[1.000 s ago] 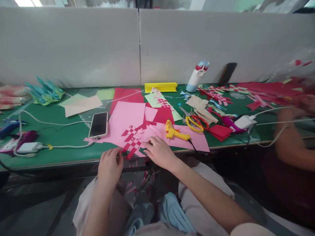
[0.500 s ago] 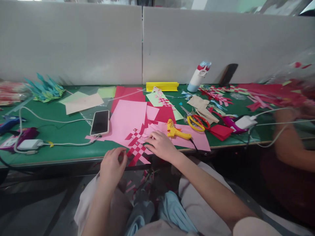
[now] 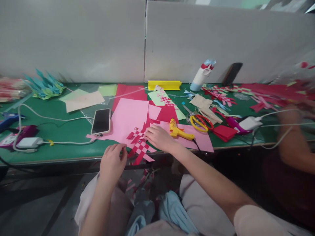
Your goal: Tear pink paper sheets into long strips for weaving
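Observation:
Woven red-and-pink paper fish (image 3: 141, 147) with small round eyes lie at the table's front edge, partly overlapping. My right hand (image 3: 158, 137) reaches over them from the right, its bent fingers closed on the weave's right side. Just left of the weave is my left hand (image 3: 113, 160), thumb and forefinger curled into a pinch; whatever sits between the tips is too small to make out. Beneath the fish spreads a pink paper sheet (image 3: 130, 114). A yellow glue gun (image 3: 180, 132) rests right of my right hand.
Scissors (image 3: 199, 123) and folded red paper (image 3: 224, 132) lie to the right. A phone (image 3: 101, 121) with a white cable is at left. Behind stand a bottle (image 3: 201, 76) and a yellow paper strip (image 3: 164, 85). A co-worker's arm (image 3: 292, 141) is at far right.
My right hand has shifted slightly up and left over the woven fish, its fingers more bunched. My left hand stays nearly in place. The view has tilted a little.

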{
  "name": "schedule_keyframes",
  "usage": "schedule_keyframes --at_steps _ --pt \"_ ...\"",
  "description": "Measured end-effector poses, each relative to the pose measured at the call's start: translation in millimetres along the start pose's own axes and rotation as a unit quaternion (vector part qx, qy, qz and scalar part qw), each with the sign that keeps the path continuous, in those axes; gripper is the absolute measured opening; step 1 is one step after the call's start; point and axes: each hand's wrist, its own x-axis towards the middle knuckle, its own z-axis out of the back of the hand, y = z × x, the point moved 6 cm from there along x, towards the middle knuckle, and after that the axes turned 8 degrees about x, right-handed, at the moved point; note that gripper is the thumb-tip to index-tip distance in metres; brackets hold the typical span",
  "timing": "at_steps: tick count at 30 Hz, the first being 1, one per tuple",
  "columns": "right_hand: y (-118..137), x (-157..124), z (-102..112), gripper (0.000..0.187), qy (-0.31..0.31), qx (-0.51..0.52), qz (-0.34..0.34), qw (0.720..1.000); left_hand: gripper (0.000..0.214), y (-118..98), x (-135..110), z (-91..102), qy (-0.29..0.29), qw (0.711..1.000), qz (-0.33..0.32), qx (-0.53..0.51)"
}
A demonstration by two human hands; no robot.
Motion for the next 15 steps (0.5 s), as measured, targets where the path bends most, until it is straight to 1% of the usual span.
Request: schedule_keyframes --at_steps 3,6,9,12,15 --pt "-4 3 2 0.027 -0.009 0.021 -0.008 1.000 0.021 1 2 -2.1 0.008 1.000 0.004 -0.010" --pt "-6 4 3 0.026 -0.015 0.041 -0.011 0.999 0.022 3 4 -3.7 0.015 0.999 0.026 -0.015" --pt "-5 3 5 0.026 -0.029 0.053 -0.007 0.998 0.025 6 5 -7.7 0.051 0.994 0.077 -0.051" --pt "-2 1 8 0.026 -0.053 0.062 0.001 0.997 0.030 9 8 -13.7 0.089 0.982 0.132 -0.102" --pt "2 -3 10 0.026 -0.071 0.063 0.013 0.995 0.040 8 12 -22.4 0.115 0.971 0.155 -0.139"
